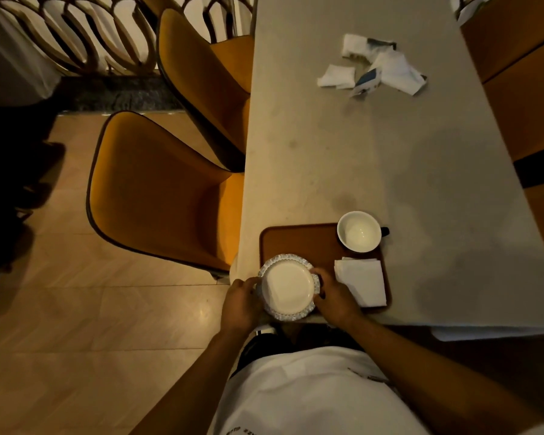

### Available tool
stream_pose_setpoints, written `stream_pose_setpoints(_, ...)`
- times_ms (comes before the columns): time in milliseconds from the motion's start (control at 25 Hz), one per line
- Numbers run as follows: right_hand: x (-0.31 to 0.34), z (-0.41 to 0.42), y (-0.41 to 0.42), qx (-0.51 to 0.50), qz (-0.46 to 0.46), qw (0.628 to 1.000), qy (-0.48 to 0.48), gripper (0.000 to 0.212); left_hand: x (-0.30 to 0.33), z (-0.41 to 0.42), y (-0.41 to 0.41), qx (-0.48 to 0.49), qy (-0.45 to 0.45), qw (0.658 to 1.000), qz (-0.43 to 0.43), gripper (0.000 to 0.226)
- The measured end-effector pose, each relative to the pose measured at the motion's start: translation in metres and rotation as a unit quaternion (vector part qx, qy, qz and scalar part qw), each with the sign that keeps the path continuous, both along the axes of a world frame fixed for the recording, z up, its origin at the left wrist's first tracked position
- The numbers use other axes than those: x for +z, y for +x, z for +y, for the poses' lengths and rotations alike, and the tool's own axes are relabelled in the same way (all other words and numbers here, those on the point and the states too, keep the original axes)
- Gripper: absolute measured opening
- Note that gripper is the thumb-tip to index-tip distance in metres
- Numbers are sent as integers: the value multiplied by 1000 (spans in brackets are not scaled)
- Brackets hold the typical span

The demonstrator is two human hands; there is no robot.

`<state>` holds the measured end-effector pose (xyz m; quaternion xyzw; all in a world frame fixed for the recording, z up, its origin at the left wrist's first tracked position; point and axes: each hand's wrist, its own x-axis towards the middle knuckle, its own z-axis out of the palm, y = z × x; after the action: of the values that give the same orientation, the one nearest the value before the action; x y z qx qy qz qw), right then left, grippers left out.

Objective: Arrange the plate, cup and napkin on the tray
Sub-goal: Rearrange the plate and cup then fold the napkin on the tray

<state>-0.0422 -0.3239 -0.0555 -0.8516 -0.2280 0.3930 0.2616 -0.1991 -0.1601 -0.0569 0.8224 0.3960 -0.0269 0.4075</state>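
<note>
Fingers (319, 274) of both hands, left hand (239, 304) and right hand (335, 298), closed on opposite rims of the plate (288, 287), over the near-left corner of the tray (299, 238) and overhanging the table (390, 152) edge, so maybe tipping to the floor if released there.

Both hands low and close together, left hand (241, 304) fingers curled, right hand (335, 298) likewise

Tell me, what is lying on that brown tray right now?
On the tray sit a white cup, empty inside, a folded white napkin and a white plate held by the left hand and right hand. The tray beneath them is hidden.
</note>
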Motion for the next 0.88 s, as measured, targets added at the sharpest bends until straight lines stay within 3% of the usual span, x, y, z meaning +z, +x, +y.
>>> stream_pose_setpoints(120,5,-4,3,-30,-36,999,7,45,0,10,3,-75,80,994,22,34)
stream_pose_setpoints(200,14,-6,11,-106,-74,991,39,34,5,15,12,-73,74,995,8,30)
stream_pose_setpoints(360,34,-23,54,-261,-134,953,76,20,21,12,69,-31,-10,999,-14,17)
stream_pose_setpoints(480,39,-36,98,-317,-149,935,66,25,28,3,122,56,-196,977,-64,10)
stream_pose_setpoints(640,34,-40,152,-289,-75,953,45,39,40,-21,182,105,-394,909,-88,44)
stream_pose_setpoints(880,22,-40,177,-168,-52,982,64,35,38,-45,220,123,-366,918,-90,50)
